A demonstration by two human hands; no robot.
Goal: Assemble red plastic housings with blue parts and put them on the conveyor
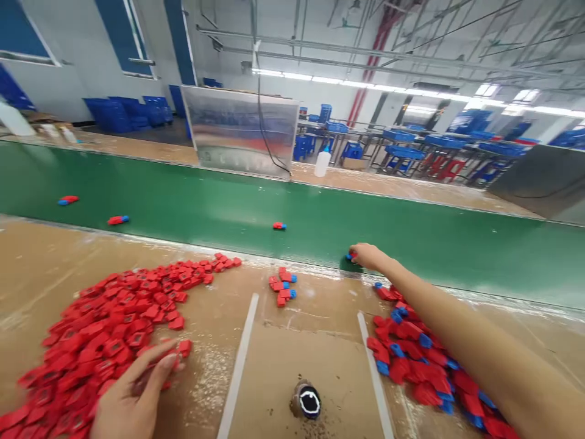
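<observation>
My left hand [137,384] is at the right edge of a pile of small red plastic blocks [105,329]. Its thumb and forefinger close on one red block [184,348] at their tips. My right hand [365,255] reaches over the near edge of the green conveyor belt [219,207], fingers closed on a red-and-blue plastic piece [351,256] that is partly hidden. Beneath my right forearm lies a heap of red-and-blue pieces [415,353]. Three more such pieces [283,286] sit on the table between the piles.
On the belt lie other red-and-blue pieces [279,226], spaced apart. A dark round cup-like fixture [309,402] with a white inner rim stands on cardboard between two white tape strips [238,372]. Beyond the belt are a white bottle [322,162] and a metal panel [244,131].
</observation>
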